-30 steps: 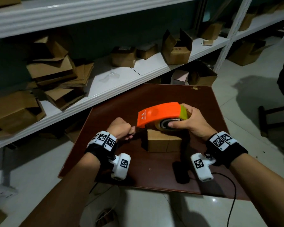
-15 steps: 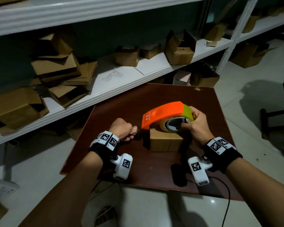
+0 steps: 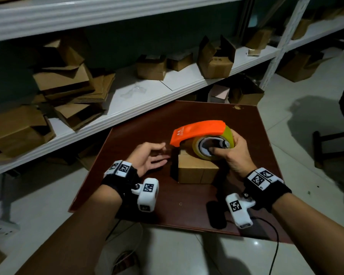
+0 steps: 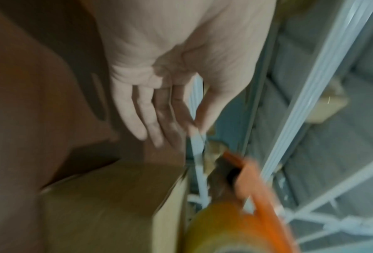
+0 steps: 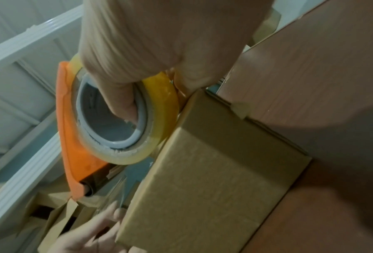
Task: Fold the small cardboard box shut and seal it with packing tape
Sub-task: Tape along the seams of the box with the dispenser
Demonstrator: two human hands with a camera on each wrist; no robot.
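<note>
Meanwhile, right hand (image 3: 233, 155) is gripping the orange tape dispenser (image 3: 199, 132) over the small cardboard box (image 3: 197, 172); left hand (image 3: 147, 158) is hovering, fingers spread; the dispenser's white print is unreadable.

Counting what's showing up here: one small cardboard box (image 3: 195, 171) sitting on one dark brown board (image 3: 151, 124), one orange tape dispenser (image 3: 199, 132) carrying one roll of yellowish tape (image 3: 213, 147). Two hands are showing, a left hand (image 3: 147, 158) and a right hand (image 3: 234, 153), each wearing one wrist camera. One black object (image 3: 215, 214) is lying near the front edge. Shelf boxes are piling up, too jumbled to count properly.
</note>
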